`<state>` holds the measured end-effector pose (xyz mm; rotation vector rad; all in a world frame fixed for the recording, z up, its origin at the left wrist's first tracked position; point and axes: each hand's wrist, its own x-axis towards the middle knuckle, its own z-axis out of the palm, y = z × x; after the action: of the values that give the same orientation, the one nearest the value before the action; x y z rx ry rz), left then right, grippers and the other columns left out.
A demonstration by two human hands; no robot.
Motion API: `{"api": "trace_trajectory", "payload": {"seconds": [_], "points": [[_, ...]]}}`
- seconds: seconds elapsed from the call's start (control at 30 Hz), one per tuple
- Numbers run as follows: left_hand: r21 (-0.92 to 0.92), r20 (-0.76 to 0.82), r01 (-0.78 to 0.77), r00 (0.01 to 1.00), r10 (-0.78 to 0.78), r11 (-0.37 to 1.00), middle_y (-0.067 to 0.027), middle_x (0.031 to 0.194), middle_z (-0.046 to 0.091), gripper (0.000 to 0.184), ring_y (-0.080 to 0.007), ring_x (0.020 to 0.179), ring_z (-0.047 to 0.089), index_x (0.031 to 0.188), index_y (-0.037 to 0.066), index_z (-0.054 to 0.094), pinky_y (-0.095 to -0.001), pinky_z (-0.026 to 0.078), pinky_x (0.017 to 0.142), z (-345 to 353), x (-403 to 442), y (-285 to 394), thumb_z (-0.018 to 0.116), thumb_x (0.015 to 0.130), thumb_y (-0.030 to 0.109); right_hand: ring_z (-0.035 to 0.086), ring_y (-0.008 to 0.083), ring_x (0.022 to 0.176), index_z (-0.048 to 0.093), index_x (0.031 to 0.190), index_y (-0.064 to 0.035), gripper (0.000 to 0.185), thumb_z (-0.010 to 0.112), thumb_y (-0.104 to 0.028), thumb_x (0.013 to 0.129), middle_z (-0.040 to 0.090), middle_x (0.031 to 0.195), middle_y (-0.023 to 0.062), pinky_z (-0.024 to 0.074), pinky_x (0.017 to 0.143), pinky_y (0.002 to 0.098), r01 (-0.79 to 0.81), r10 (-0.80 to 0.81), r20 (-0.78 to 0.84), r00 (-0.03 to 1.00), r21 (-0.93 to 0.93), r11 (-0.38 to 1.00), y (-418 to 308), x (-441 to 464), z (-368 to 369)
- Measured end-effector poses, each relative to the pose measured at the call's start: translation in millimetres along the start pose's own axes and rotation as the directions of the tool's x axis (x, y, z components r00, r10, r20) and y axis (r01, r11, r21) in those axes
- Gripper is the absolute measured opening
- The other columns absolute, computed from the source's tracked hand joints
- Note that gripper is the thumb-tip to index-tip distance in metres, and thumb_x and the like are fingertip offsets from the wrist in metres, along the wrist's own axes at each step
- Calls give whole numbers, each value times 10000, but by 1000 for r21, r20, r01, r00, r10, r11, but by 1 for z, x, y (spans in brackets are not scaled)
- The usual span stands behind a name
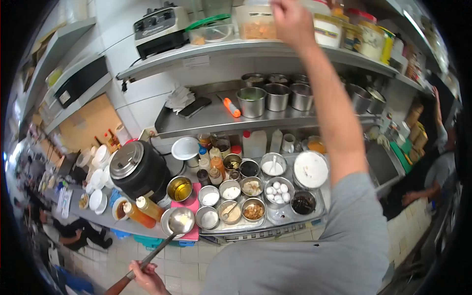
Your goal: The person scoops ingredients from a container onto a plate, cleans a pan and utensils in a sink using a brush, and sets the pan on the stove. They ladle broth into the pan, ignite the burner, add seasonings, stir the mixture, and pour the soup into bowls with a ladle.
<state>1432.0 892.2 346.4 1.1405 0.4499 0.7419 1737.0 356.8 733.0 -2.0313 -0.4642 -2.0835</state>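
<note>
My left hand (147, 276) is closed round the long handle of a ladle (181, 221). The ladle's round bowl rests at a metal bowl (167, 223) on the counter's front edge. High up, my right hand (293, 22) reaches to the upper shelf with its fingers closed, in front of a clear container of orange-brown food (258, 24). What its fingers hold, if anything, is too small to make out. Beside the ladle stand a metal pot of yellow oil (180, 189) and squeeze bottles (138, 215).
A black soup warmer (139, 167) stands at the left. Bowls of ingredients and a bowl of eggs (279, 191) fill a metal tray. Steel pots (251, 102) line the middle shelf (196, 123). Other people are at both sides, one with an arm (423, 195) visible at the right.
</note>
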Motion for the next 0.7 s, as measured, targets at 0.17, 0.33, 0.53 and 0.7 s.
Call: {"api": "trace_trajectory", "payload": {"seconds": [0.17, 0.33, 0.53, 0.7], "points": [[-113, -236, -106, 969, 76, 988, 21, 845, 568, 139, -87, 711, 584, 1002, 135, 575, -270, 568, 604, -8, -42, -17, 541, 1030, 267, 667, 190, 831, 645, 1124, -70, 209, 612, -184, 952, 684, 966, 78, 552, 701, 368, -349, -20, 930, 366, 157, 924, 143, 118, 122], [-379, -543, -330, 836, 81, 865, -49, 964, 602, 180, -178, 758, 641, 1056, 92, 579, -415, 575, 668, -17, -124, -49, 567, 1028, 270, 656, 193, 809, 649, 1100, -56, 195, 607, -170, 948, 679, 944, 84, 544, 686, 362, 97, -314, 824, 472, 306, 947, 26, 89, 217], [-345, -868, -616, 497, 9, 708, -59, 770, 591, 279, -198, 574, 620, 961, 94, 551, -378, 556, 602, -101, -230, -86, 586, 1012, 366, 643, 196, 783, 655, 1071, -39, 180, 600, -153, 943, 672, 918, 93, 533, 669, 354, 74, -218, 735, 642, 224, 972, 7, 58, 192], [223, -968, -741, -91, 234, 634, -66, 788, 589, 316, -205, 591, 627, 935, 89, 523, -354, 570, 614, -182, -301, -63, 580, 1015, 390, 632, 199, 762, 660, 1046, -25, 170, 595, -139, 939, 667, 896, 99, 524, 655, 348, -3, -159, 645, 748, 242, 970, -6, 51, 147]]}}
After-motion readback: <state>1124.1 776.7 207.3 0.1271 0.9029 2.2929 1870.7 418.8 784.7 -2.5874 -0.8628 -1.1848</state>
